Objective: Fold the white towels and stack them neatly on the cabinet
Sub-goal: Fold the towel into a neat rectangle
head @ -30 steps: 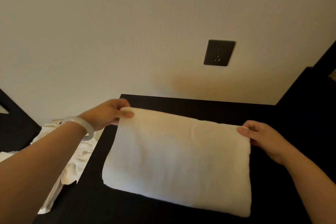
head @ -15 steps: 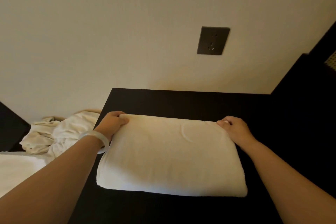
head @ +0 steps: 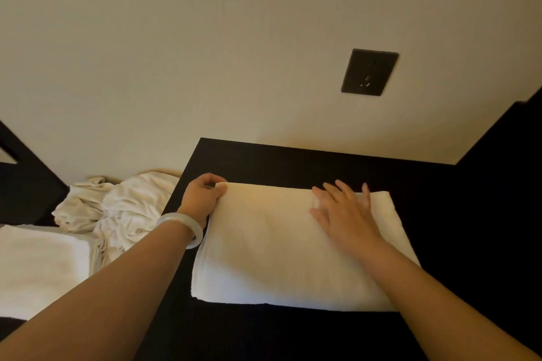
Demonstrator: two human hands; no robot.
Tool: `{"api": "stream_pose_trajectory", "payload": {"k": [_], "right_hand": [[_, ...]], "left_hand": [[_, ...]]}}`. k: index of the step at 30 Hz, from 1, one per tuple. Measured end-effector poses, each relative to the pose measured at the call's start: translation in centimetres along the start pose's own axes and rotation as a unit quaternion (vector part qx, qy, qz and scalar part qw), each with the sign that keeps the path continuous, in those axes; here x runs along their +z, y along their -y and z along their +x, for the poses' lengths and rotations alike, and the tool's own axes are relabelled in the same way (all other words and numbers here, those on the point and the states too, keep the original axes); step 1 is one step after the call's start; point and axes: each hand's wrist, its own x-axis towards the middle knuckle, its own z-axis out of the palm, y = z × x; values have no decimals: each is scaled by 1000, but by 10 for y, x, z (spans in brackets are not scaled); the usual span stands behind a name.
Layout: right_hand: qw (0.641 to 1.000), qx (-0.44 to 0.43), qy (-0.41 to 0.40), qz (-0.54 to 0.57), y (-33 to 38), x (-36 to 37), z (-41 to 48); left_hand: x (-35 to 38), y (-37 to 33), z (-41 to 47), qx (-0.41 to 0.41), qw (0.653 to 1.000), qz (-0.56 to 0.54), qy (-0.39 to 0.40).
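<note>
Starting at the left edge, we saw a flat folded white towel [head: 38, 267] lying low, and just beside it a crumpled heap of white cloth [head: 117, 208]. Next came our left hand [head: 202, 196], a pale bangle [head: 187, 226] on its wrist, its fingers [head: 219, 189] curled and pinching the far left corner of the large folded towel [head: 264, 261]. That towel lay flat on the dark surface of the cabinet [head: 293, 161], toward the cabinet's left side. Our right hand [head: 346, 214] rested palm down on the far right part of the towel, its fingers [head: 344, 192] straight and spread, gripping nothing. On the pale wall above sat a dark socket plate [head: 369, 72], and more dark furniture [head: 504, 184] rose at the far right.
</note>
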Motion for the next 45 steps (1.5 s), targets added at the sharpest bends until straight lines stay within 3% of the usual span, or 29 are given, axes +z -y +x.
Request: {"api": "stream_pose_trajectory", "payload": {"k": [2,6,9,12,16,25,30,40,42,44,45], "right_hand": [[996,29,82,-17,1,17,-7],[993,60,97,-35,6,9,-5],[998,-61,33,-7,56,-2,-11],[977,-195,70,48,124,3,-2],[982,-144,114,35,160,20,28],[985,-107,135,5,174,29,40],[988,-108,107,2,175,28,33],[987,-137,77,-15,165,31,29],[988,-129,80,-9,169,31,28],[990,-108,88,13,171,29,32],[991,-88,96,41,172,25,34]], "left_hand": [[3,-1,1,4,1000,6,-28],[1,0,-2,-31,999,-6,-31],[-3,6,-10,-50,997,-53,-2],[-11,12,-20,-80,986,-148,2],[-32,21,-49,-111,966,-233,-9],[-52,51,-128,-137,985,-49,88],[-47,54,-128,-154,980,-65,105],[-62,58,-111,-103,970,118,185],[-54,53,-111,-72,962,217,152],[-37,48,-117,74,916,394,9],[-24,44,-120,155,889,428,-40]]}}
